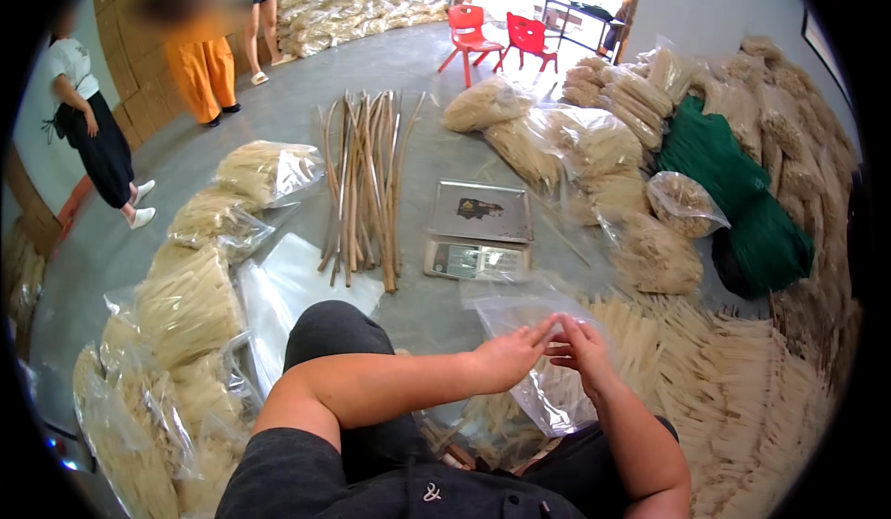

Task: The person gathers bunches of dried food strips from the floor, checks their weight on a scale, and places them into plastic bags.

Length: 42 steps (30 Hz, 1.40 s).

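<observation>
My left hand (511, 357) and my right hand (585, 352) meet at the fingertips over a clear plastic bag (557, 397). Both seem to pinch its film, though the exact grip is partly hidden by the fingers. The bag looks flat, its far edge reaching toward a digital weighing scale (480, 223). Under and beside the bag spreads a large heap of loose, pale beige dried strips (724, 373). On the scale's metal plate shows a dark patch.
Long brown sticks (365, 192) lie left of the scale, partly over flat plastic bags (292, 282). Filled bags line the left (188, 303) and right (592, 143), near a green sack (724, 171). Red chairs (470, 32) and several standing people (90, 108) are farther back.
</observation>
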Available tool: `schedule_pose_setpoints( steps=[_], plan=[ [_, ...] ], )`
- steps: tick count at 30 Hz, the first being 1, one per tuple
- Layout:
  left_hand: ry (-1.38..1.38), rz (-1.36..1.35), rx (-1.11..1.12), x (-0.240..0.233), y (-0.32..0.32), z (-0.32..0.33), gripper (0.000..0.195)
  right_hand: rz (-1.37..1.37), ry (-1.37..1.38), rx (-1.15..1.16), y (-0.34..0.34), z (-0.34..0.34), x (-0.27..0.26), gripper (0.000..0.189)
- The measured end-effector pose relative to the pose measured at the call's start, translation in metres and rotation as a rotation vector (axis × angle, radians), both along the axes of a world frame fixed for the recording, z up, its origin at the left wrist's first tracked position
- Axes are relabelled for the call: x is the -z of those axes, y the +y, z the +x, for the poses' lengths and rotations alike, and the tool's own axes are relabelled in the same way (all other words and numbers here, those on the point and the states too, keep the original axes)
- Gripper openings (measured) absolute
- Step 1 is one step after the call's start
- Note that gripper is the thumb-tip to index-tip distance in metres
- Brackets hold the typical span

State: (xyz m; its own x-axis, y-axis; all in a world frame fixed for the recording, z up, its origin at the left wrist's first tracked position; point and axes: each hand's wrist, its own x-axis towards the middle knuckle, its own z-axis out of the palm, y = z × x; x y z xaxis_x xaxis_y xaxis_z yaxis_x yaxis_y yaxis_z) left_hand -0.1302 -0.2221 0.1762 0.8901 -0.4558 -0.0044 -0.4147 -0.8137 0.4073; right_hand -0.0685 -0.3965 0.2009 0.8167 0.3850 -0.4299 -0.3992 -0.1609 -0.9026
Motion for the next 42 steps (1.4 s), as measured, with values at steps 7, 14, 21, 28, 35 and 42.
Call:
schedule_pose_setpoints(
  steps=[7,14,21,28,35,42],
  plan=[
    [-0.283,0.201,0.16,-0.002,-0.016,-0.009,0.049,0.075,0.086,0.156,-0.022,0.006,0.01,0.032],
    [-0.144,0.141,0.057,-0.006,-0.015,-0.008,0.052,0.005,-0.116,0.024,-0.024,-0.001,0.003,0.032],
    [-0.282,0.224,0.073,-0.013,-0.014,-0.024,0.046,-0.063,-0.184,-0.025,-0.027,-0.017,-0.003,0.033],
    [-0.326,0.203,0.044,-0.007,-0.02,-0.024,0.047,-0.09,-0.273,-0.058,-0.02,-0.018,0.01,0.034],
    [-0.355,0.33,0.068,-0.002,-0.018,-0.018,0.05,-0.414,-0.575,-0.144,-0.019,-0.003,0.008,0.042],
    [-0.392,0.394,0.102,0.003,-0.009,-0.007,0.051,-0.163,-0.576,-0.029,0.021,0.033,-0.126,0.049]
  ],
)
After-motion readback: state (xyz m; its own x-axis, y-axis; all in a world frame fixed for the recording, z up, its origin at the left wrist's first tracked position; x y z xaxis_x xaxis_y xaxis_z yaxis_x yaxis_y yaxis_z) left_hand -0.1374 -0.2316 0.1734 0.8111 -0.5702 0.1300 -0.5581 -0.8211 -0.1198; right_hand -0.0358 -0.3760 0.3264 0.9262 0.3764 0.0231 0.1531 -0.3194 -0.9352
